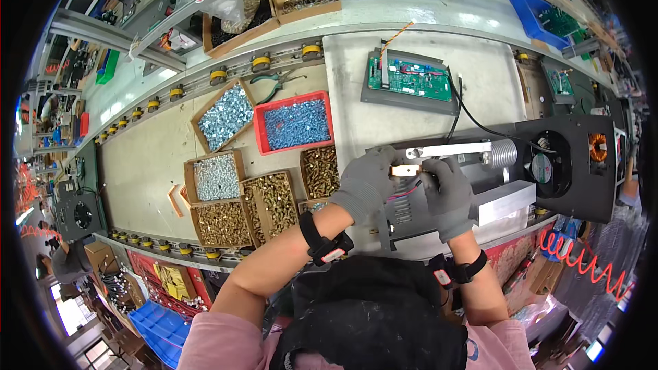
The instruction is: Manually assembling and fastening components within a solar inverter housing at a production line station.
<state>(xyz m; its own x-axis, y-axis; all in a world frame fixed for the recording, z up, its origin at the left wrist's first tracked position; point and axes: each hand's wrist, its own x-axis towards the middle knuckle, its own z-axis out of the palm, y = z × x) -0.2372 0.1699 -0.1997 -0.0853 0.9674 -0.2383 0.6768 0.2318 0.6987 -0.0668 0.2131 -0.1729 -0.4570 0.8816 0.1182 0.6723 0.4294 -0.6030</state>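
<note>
Gloved left hand (367, 181) and right hand (449, 195): each grip is closed on an end of the small brass-coloured block (406, 170), located between them over the black housing (582, 200).

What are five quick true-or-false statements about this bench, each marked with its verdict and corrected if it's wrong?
1. The left hand and right hand are both gloved in grey. True.

2. The red tray holds brass screws. False: the red tray holds small blue parts.

3. The pliers lie inside the red tray. False: the pliers lie outside it, near its far-left corner.

4. A gold block is between the two hands' fingertips. True.

5. The coil is left of the left hand. False: the coil is right of the right hand.
</note>
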